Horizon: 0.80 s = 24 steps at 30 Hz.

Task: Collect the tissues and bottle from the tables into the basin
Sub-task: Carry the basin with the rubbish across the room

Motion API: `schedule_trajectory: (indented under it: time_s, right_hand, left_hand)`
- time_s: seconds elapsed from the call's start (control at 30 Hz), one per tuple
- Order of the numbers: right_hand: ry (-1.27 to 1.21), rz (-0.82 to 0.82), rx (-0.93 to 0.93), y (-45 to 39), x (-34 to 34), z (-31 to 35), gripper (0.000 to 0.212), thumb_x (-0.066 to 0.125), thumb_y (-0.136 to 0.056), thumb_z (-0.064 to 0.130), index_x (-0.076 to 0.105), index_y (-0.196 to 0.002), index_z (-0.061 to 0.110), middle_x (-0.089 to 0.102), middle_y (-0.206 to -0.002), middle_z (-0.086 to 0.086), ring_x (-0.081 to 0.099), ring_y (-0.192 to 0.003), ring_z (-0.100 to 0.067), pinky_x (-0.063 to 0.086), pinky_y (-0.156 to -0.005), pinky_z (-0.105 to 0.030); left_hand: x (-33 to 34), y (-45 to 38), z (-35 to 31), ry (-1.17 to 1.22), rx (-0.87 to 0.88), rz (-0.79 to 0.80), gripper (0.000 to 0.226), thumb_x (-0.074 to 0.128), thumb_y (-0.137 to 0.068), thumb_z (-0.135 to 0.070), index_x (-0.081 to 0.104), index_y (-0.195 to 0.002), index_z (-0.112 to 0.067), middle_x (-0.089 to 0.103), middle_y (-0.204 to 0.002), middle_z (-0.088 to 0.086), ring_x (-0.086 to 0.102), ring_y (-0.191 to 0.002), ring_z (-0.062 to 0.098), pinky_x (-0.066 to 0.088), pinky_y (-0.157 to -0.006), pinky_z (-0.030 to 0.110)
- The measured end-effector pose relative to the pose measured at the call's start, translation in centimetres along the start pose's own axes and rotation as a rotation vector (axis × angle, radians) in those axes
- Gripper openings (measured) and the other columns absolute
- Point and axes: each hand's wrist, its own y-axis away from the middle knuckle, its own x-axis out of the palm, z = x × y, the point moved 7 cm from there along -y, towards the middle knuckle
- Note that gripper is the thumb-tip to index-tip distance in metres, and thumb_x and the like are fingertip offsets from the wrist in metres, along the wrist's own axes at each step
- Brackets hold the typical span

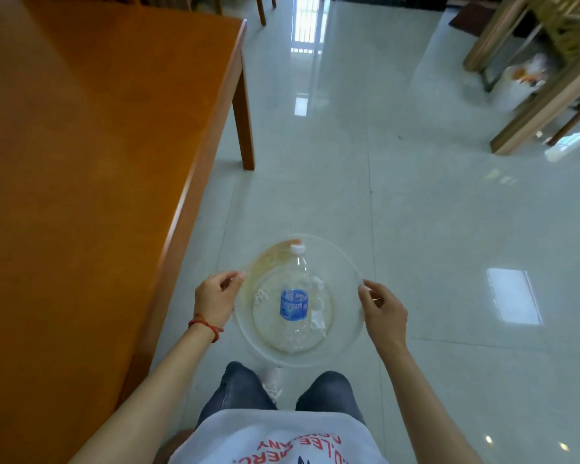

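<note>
A clear plastic basin point(344, 343) is held in the air above the tiled floor, in front of my body. My left hand point(216, 298) grips its left rim and my right hand point(384, 313) grips its right rim. Inside the basin lies a clear plastic bottle point(294, 304) with a blue label and a white cap, cap pointing away from me. Crumpled white tissues point(317, 314) lie beside the bottle on the basin's bottom.
A large orange wooden table point(81, 145) fills the left side, its edge close to my left arm. Glossy pale floor tiles point(432, 212) stretch ahead and right. A lighter wooden furniture frame point(546, 92) stands at the far right with a white bag point(519, 82) under it.
</note>
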Motion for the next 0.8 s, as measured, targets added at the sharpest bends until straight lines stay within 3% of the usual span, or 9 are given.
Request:
schedule_trajectory:
  time_s: [0.17, 0.37, 0.53, 0.8]
  right_hand:
    - [0.025, -0.009, -0.019, -7.1, 0.9, 3.5, 0.019, 0.056, -0.087, 0.023, 0.066, -0.102, 0.015, 0.065, -0.087, 0.0, 0.057, -0.074, -0.001, 0.041, -0.063, -0.012]
    - [0.002, -0.001, -0.038, -18.2, 2.1, 7.4, 0.018, 0.056, -0.087, 0.023, 0.066, -0.1, 0.017, 0.066, -0.087, 0.0, 0.058, -0.075, -0.002, 0.042, -0.063, -0.013]
    - [0.014, 0.059, -0.062, -27.0, 3.1, 11.6, 0.015, 0.056, -0.087, 0.024, 0.066, -0.098, 0.019, 0.066, -0.086, 0.001, 0.059, -0.075, -0.003, 0.041, -0.058, -0.008]
    - [0.055, 0.117, -0.065, -39.0, 7.3, 16.8, 0.018, 0.056, -0.087, 0.026, 0.066, -0.1, 0.019, 0.067, -0.089, -0.002, 0.06, -0.076, -0.003, 0.042, -0.062, -0.011]
  left_hand:
    - [1.9, -7.5, -3.9, 0.002, 0.019, -0.013, 0.027, 0.059, -0.083, -0.022, 0.067, -0.094, 0.001, 0.07, -0.093, 0.022, 0.063, -0.087, 0.03, 0.047, -0.077, 0.034]
    - [5.5, -16.9, -8.4, 0.013, 0.003, -0.044, 0.025, 0.059, -0.083, -0.022, 0.068, -0.091, 0.0, 0.071, -0.089, 0.021, 0.063, -0.084, 0.03, 0.043, -0.073, 0.028]
    - [7.4, -23.8, -11.9, 0.024, -0.035, -0.092, 0.023, 0.06, -0.082, -0.02, 0.069, -0.09, 0.0, 0.07, -0.09, 0.021, 0.063, -0.086, 0.032, 0.044, -0.074, 0.03]
    - [9.1, -35.1, -15.2, 0.021, -0.076, -0.09, 0.024, 0.06, -0.082, -0.021, 0.068, -0.093, -0.002, 0.07, -0.09, 0.019, 0.062, -0.084, 0.028, 0.045, -0.074, 0.03]
